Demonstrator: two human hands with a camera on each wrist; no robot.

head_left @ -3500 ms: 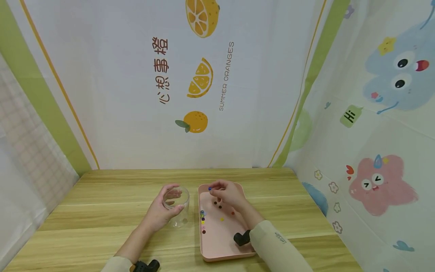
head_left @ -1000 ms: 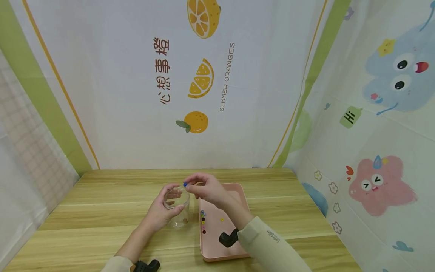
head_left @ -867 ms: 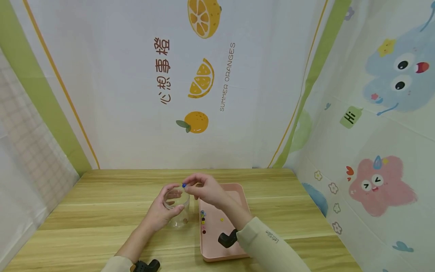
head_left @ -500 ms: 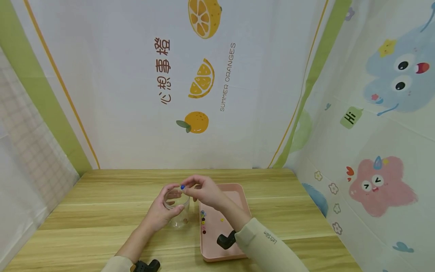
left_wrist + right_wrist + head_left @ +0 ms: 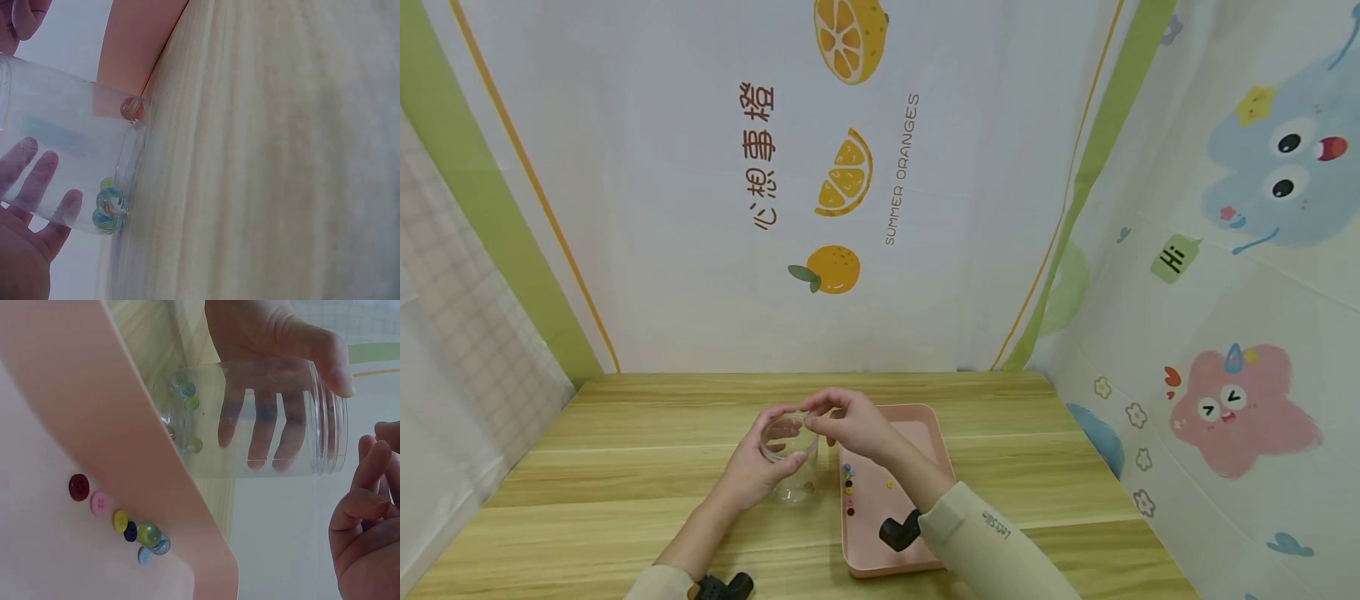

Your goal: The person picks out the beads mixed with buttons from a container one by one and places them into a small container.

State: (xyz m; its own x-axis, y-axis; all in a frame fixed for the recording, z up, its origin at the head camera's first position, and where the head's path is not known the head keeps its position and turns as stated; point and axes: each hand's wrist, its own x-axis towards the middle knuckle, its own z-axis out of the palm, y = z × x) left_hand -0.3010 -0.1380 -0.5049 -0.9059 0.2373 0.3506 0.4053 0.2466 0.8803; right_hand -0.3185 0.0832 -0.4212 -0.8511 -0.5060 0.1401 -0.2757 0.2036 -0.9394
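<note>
My left hand point(image 5: 752, 467) grips a clear plastic jar point(image 5: 793, 479) upright on the table, its fingers spread round the wall and its thumb near the rim. Several glass marbles point(image 5: 110, 201) lie on the jar's bottom, green, blue and clear, with a reddish-brown marble point(image 5: 132, 109) apart from them. A blurred blue streak point(image 5: 53, 133) shows inside the jar, halfway down. My right hand point(image 5: 850, 427) hovers at the jar's mouth, with fingers loosely bent and nothing seen between the fingertips point(image 5: 380, 450).
Right of the jar lies a pink tray point(image 5: 880, 558). Along its left side sit several buttons, including a dark red button point(image 5: 79, 487), a pink button point(image 5: 99, 504) and a yellow button point(image 5: 120, 520), beside a green marble point(image 5: 149, 534). My right forearm covers part of the tray.
My right hand has carried a small blue round piece from over the tray to the jar's mouth and let it go. The piece no longer shows at the fingertips. The left hand stays put.
</note>
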